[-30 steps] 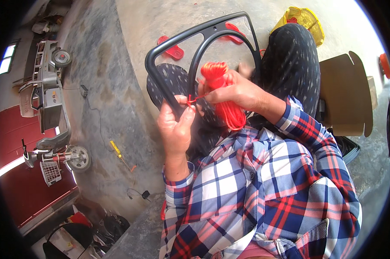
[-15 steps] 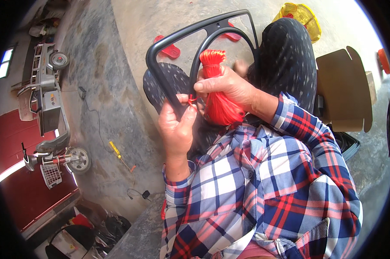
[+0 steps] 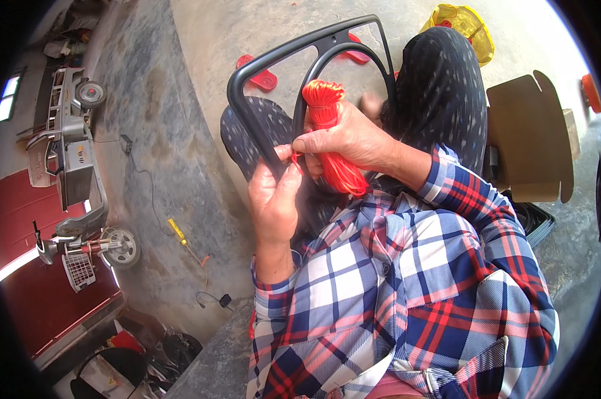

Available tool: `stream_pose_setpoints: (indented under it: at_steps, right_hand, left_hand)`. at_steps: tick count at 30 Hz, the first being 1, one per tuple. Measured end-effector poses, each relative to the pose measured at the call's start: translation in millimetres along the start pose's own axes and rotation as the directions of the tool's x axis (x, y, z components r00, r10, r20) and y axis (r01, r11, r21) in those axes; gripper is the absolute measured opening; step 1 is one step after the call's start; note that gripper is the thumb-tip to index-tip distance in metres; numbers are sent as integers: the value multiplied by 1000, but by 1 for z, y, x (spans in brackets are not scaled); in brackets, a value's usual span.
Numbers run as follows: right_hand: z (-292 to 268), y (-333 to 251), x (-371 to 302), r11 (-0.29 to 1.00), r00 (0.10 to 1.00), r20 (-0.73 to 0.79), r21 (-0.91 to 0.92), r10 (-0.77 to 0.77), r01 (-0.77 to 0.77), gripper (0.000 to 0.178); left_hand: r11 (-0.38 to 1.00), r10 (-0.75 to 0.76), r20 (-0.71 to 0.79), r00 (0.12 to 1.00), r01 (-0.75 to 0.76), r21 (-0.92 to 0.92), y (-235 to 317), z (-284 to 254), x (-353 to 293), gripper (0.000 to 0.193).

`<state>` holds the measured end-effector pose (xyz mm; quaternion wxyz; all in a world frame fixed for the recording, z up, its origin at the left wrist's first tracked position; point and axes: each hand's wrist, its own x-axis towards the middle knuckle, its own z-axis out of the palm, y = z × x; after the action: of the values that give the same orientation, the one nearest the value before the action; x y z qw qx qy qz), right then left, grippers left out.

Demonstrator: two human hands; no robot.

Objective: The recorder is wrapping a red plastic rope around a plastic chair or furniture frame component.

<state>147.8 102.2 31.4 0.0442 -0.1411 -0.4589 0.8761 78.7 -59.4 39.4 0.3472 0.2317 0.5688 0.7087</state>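
Note:
A black tubular frame (image 3: 246, 118), with a curved inner bar, leans across my lap. My right hand (image 3: 353, 138) is wrapped round a bundle of red cord (image 3: 325, 114), whose looped top sticks up above the thumb and whose loose strands hang below. My left hand (image 3: 274, 199) is closed beside the frame's lower left side. Its thumb and fingertips pinch a short red strand (image 3: 295, 159) next to the inner bar. The tips of both hands nearly meet there, and my fingers partly hide the strand.
Red slippers (image 3: 264, 80) lie on the floor beyond the frame. A yellow basket (image 3: 472, 30) stands at the far right, with an open cardboard box (image 3: 530, 139) nearer. At left are a three-wheeled vehicle (image 3: 81, 173) and a yellow-handled tool (image 3: 176, 231) on the concrete.
My right hand has shifted slightly left, bringing its thumb up to the strand by my left fingers. The cord bundle has tilted a little, its lower end swinging right.

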Motion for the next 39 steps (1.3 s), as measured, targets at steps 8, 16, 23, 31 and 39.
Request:
stream_pose_setpoints:
  at_steps: [8, 16, 23, 31, 39]
  right_hand:
    - [1, 0, 1, 998, 998, 14, 25, 60, -60, 20]
    - [-13, 8, 7, 995, 996, -35, -63, -85, 82, 15]
    - [-26, 0, 5, 927, 984, -112, -364, -138, 88, 11]
    - [-39, -3, -4, 854, 976, -110, -509, -185, 105, 14]
    - [-4, -35, -34, 913, 975, -71, -373, -209, 168, 15]
  left_hand:
    - [994, 87, 91, 992, -80, -81, -4, 3, 0, 29]
    - [985, 55, -133, 990, -31, 171, -15, 12, 5, 27]
    - [991, 53, -193, 980, -28, 131, -15, 8, 5, 25]
    - [993, 50, -207, 977, -26, 115, -18, 6, 6, 25]
    - [977, 52, -282, 958, 10, 215, -18, 13, 11, 24]
